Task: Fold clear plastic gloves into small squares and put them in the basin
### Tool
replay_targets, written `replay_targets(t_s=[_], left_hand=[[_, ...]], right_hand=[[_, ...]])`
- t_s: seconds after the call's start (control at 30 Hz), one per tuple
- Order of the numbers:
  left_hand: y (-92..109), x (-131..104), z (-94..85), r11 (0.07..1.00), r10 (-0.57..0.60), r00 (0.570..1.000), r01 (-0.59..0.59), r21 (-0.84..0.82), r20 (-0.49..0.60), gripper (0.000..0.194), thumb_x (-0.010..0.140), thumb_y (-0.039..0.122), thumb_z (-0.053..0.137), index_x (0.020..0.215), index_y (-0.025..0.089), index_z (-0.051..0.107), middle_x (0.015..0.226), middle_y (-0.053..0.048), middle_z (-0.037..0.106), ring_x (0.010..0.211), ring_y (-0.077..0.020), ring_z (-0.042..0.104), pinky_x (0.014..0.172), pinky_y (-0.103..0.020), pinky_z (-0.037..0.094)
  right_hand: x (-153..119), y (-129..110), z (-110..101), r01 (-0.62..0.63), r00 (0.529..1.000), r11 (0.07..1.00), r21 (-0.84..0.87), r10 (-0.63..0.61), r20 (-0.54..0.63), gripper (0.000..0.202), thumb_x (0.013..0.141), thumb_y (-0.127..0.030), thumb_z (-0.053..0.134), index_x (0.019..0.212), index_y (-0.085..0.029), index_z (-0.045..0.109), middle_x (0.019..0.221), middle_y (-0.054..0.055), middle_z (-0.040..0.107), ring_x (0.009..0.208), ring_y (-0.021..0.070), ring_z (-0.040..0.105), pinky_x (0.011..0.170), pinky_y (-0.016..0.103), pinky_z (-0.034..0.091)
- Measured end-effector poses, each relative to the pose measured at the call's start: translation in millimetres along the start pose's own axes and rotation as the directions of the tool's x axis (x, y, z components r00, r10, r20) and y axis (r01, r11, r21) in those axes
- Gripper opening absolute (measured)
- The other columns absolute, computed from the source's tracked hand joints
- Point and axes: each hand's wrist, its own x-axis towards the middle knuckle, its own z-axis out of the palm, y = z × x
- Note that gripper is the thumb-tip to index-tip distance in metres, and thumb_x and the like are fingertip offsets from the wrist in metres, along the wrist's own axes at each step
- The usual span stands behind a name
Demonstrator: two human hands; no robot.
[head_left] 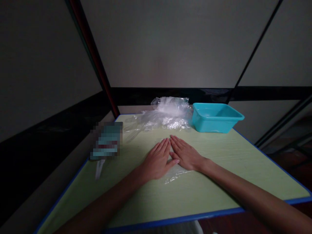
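Observation:
A clear plastic bag (179, 174) lies flat on the light green table (146, 201), partly covered by both hands. My left hand (158, 159) rests palm down on its left part, with the fingers stretched out and the thumb pointing right. Palm down on the right part is my right hand (185, 152), its fingers stretched toward the far left. The fingertips of the two hands nearly meet. Nothing shows gripped in either hand.
A heap of clear plastic bags (168, 113) lies at the table's far edge. To its right stands a turquoise basin (214, 125). A blurred-out item (107, 141) is at the left edge, with a whitish strip (99, 169) below it. Wall panels rise behind the table.

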Motion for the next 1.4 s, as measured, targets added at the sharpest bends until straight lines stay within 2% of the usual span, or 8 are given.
replay_targets(t_s=[0.3,0.83,0.93,1.03,1.13,1.23,1.3,1.4], left_hand=[[-11,13,4.6,1.0,0.004,1.0,-0.004,-0.015,-0.019,0.069,0.083,0.054,0.021,0.128,0.002,0.03,0.135,-0.017,0.028,0.126,-0.0228,0.022,0.102,-0.036,0.019],[-40,-12,-1.7,0.999,-0.036,0.999,0.036,0.003,0.003,0.06,0.083,0.048,0.027,0.127,0.007,0.031,0.135,-0.017,0.029,0.126,-0.0224,0.022,0.101,-0.038,0.021],[-41,-11,-0.5,0.998,-0.054,0.999,0.053,-0.039,-0.004,0.061,0.082,0.049,0.028,0.127,0.007,0.031,0.136,-0.017,0.028,0.127,-0.0223,0.02,0.102,-0.039,0.021],[-45,-9,-1.7,0.97,-0.114,0.993,0.109,-0.217,-0.01,0.059,0.082,0.047,0.029,0.127,0.009,0.032,0.137,-0.014,0.027,0.127,-0.0212,0.02,0.102,-0.038,0.02],[-51,-8,-7.5,0.795,-0.261,0.964,0.185,-0.577,-0.051,0.052,0.083,0.045,0.027,0.124,0.013,0.036,0.135,-0.011,0.032,0.124,-0.0196,0.028,0.101,-0.036,0.024],[-55,-6,-15.1,0.451,-0.381,0.923,0.138,-0.882,-0.051,0.048,0.083,0.044,0.028,0.114,0.01,0.043,0.12,-0.015,0.05,0.109,-0.0212,0.048,0.094,-0.036,0.035],[-55,-5,-18.7,0.266,-0.416,0.909,0.085,-0.96,-0.034,0.043,0.083,0.044,0.033,0.105,0.009,0.046,0.103,-0.016,0.06,0.095,-0.0216,0.058,0.086,-0.037,0.042],[-52,-5,-19.7,0.141,-0.407,0.913,0.082,-0.987,0.018,0.039,0.08,0.045,0.039,0.098,0.011,0.048,0.087,-0.011,0.065,0.08,-0.0208,0.063,0.076,-0.036,0.047]], right_hand=[[13,13,3,-0.02,1.0,0.999,0.027,0.019,0.016,0.061,0.087,-0.042,0.02,0.131,0.0,0.025,0.138,0.017,0.018,0.128,0.0228,0.013,0.104,0.04,0.019],[11,10,1,-0.038,0.999,0.999,0.04,0.037,0.016,0.064,0.087,-0.046,0.02,0.131,0.0,0.025,0.138,0.016,0.018,0.128,0.0226,0.012,0.105,0.038,0.017],[11,13,-1,-0.057,0.998,0.984,0.167,0.057,0.001,0.065,0.086,-0.049,0.02,0.132,-0.004,0.025,0.139,0.013,0.017,0.128,0.0214,0.011,0.105,0.039,0.014],[10,20,-7,-0.124,0.987,0.88,0.459,0.155,-0.03,0.06,0.086,-0.05,0.022,0.132,-0.012,0.026,0.139,0.009,0.02,0.128,0.0192,0.016,0.105,0.04,0.015],[8,29,-13,-0.078,0.971,0.691,0.719,0.217,-0.103,0.051,0.086,-0.047,0.029,0.126,-0.017,0.038,0.133,0.007,0.034,0.123,0.0189,0.029,0.103,0.041,0.02],[5,34,-16,0.036,0.948,0.568,0.822,0.242,-0.208,0.037,0.084,-0.042,0.039,0.106,-0.018,0.055,0.122,0.009,0.049,0.113,0.0193,0.043,0.098,0.04,0.029],[1,35,-20,0.107,0.936,0.577,0.81,0.215,-0.277,0.028,0.082,-0.04,0.045,0.09,-0.018,0.061,0.109,0.009,0.057,0.103,0.0191,0.05,0.091,0.038,0.036],[-11,35,-36,0.189,0.963,0.689,0.699,0.008,-0.268,0.019,0.077,-0.034,0.054,0.076,-0.018,0.063,0.083,0.005,0.06,0.082,0.0166,0.055,0.077,0.034,0.043]])
